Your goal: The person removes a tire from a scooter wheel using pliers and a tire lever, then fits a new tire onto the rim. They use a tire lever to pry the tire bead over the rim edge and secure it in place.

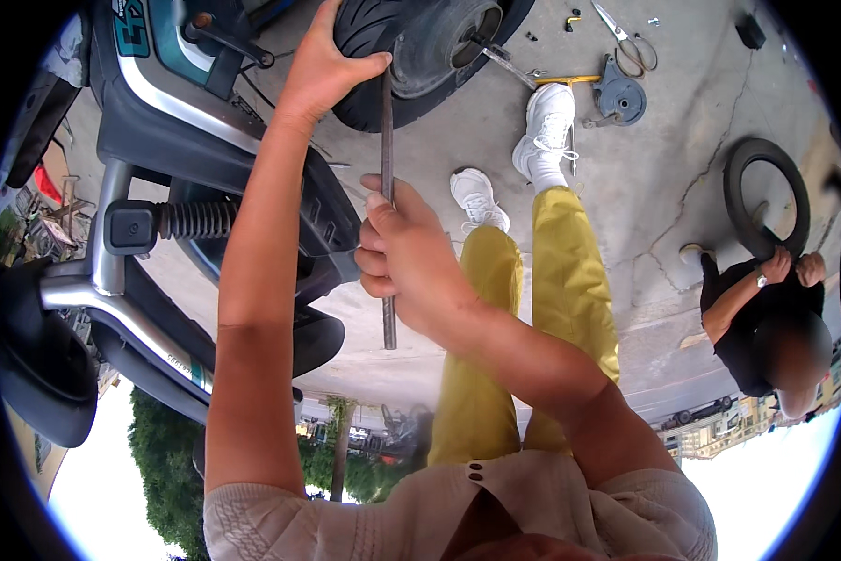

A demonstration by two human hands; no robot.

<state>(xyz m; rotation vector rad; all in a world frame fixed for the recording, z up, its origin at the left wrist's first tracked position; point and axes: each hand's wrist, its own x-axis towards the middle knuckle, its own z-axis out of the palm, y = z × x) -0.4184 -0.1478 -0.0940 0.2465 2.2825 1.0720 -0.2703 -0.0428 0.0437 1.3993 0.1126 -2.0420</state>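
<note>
My right hand (406,245) is wrapped round a long metal tyre lever (388,131). The lever stands nearly upright in the picture, its far end at the rim of a black-tyred wheel (439,61) that lies on the ground. Against the left side of the tyre rests my left hand (334,73), with its thumb stretched toward the lever and its fingers apart. The tips of those fingers run out past the top edge. From the wheel's hub sticks an axle (504,65).
A scooter (172,122) stands close on my left. On the concrete ahead lie scissors (633,56), a grey brake plate (619,99), a yellow-handled tool (579,79) and a black block (749,32). To the right, another person (761,323) holds a loose tyre (733,192).
</note>
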